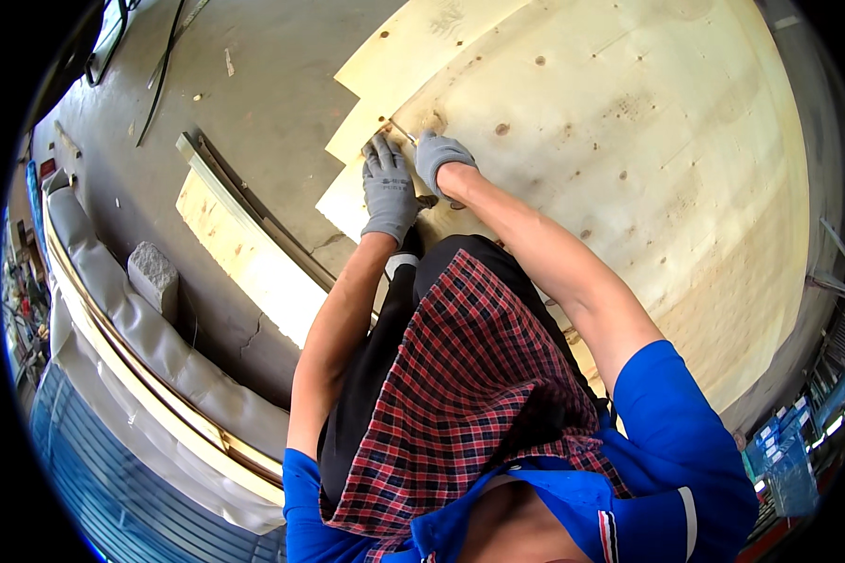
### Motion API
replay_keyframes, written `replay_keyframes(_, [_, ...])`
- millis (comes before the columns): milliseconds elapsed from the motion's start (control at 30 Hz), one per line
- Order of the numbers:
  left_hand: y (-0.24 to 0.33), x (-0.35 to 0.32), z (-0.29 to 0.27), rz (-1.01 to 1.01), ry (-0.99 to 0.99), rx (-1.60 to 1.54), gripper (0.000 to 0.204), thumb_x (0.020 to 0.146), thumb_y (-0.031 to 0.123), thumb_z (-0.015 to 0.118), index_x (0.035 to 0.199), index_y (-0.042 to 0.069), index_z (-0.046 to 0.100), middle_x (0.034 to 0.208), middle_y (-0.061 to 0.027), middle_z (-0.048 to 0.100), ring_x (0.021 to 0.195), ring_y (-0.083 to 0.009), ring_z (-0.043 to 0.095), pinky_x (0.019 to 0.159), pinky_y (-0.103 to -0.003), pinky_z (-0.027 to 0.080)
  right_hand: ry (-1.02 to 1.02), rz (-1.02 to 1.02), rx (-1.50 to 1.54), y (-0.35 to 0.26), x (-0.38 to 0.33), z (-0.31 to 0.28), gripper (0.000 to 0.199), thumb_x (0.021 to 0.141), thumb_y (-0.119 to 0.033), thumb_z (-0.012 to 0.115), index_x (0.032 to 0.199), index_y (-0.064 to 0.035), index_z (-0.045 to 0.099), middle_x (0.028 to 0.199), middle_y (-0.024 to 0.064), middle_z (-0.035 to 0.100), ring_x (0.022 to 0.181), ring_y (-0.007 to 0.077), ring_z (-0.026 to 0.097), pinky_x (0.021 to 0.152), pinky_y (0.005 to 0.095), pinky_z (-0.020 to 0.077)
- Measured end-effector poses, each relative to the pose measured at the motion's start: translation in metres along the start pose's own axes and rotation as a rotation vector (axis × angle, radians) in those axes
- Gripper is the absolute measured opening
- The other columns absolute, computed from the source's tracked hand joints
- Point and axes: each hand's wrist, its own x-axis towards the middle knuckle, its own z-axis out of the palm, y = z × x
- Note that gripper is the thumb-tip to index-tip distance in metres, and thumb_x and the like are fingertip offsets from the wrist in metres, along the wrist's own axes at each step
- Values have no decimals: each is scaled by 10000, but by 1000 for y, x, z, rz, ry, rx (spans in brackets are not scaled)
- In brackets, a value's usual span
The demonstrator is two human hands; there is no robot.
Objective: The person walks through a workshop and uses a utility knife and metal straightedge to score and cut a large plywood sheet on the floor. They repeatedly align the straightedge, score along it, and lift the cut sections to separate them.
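A large pale wooden sheet [648, 178] with dark knots lies on the floor before me. My left hand [389, 188], in a grey work glove, presses flat near its left edge with the fingers stretched forward and the thumb out to the right. Just right of it, my right hand [444, 162], gloved too, is closed round a tool with a thin metal shaft [403, 132]; its handle is hidden in the fist. The shaft's tip points forward-left to a brownish spot on the wood, beyond my left fingertips. Whether it cuts or pries I cannot tell.
Stepped pale boards [422, 47] stick out along the sheet's left edge. Further left lie a long pale board [244, 249], a concrete block [154, 279] and a grey wrapped roll [103, 249]. A black cable [164, 80] crosses the floor. My checked apron [469, 375] covers my knees.
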Motion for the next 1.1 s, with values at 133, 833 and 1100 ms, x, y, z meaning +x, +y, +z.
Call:
replay_keyframes(133, [-2, 0, 0, -19, -52, 4, 1171, 543, 500, 816, 1390, -74, 246, 1448, -318, 190, 1341, -479, 195, 1071, -475, 255, 85, -44, 35, -8, 17, 1, 323, 926, -241, 394, 1077, 20, 511, 1058, 276, 605, 977, 395, 612, 809, 455, 508])
replay_keyframes(833, [2, -5, -10, -42, -8, -27, 1161, 500, 441, 853, 1355, -101, 285, 1447, -299, 203, 1329, -463, 238, 1086, -454, 250, -24, 88, -64, 67, -52, 33, 326, 967, -279, 340, 1098, -18, 486, 1063, 258, 612, 997, 379, 608, 826, 480, 483])
replay_keyframes(1100, [7, 2, -12, -22, -28, -31, 1257, 459, 513, 853, 1362, -115, 244, 1429, -321, 204, 1326, -474, 216, 1095, -468, 225, 30, 49, -130, 71, -54, 34, 249, 940, -223, 398, 1077, -34, 483, 1051, 212, 632, 981, 357, 626, 790, 466, 512])
